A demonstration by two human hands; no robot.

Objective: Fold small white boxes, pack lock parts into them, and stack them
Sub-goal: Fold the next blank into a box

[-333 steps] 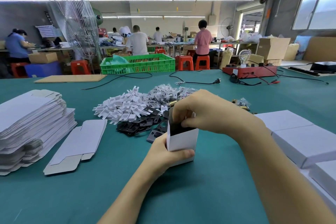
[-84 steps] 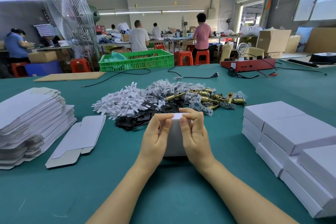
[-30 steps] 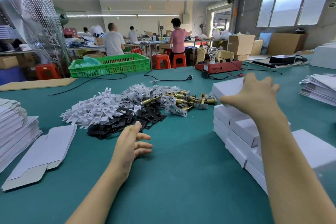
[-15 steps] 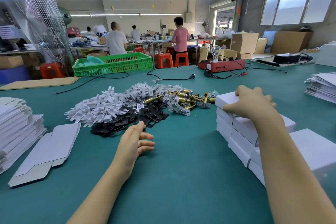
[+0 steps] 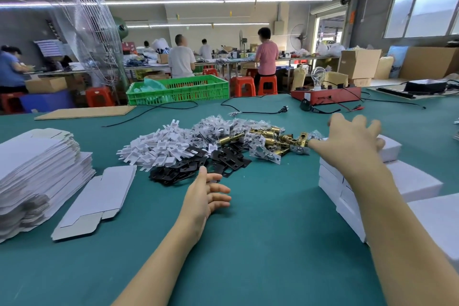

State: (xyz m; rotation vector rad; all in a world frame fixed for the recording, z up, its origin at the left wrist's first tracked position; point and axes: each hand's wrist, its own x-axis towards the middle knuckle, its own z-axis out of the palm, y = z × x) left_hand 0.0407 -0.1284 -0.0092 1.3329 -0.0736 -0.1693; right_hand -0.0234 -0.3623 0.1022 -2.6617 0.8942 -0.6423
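Fingers loose on both hands: left hand (image 5: 207, 196) lies nearer the flat blank (image 5: 99, 196), its long axis slanting away; right hand (image 5: 352, 141) hovers spread over the stacked boxes (image 5: 412, 181).

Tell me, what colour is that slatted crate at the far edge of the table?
Bright green; the crate shows clearly in the head view.

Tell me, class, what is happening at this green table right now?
A person is packing lock parts into small white boxes. The right hand is open, fingers spread above the top box of the stack of finished boxes on the right. The left hand is open and holds nothing, near the black plates. White plastic pieces and brass latches lie heaped behind. Flat box blanks wait on the left, one flat box blank lying apart beside them.
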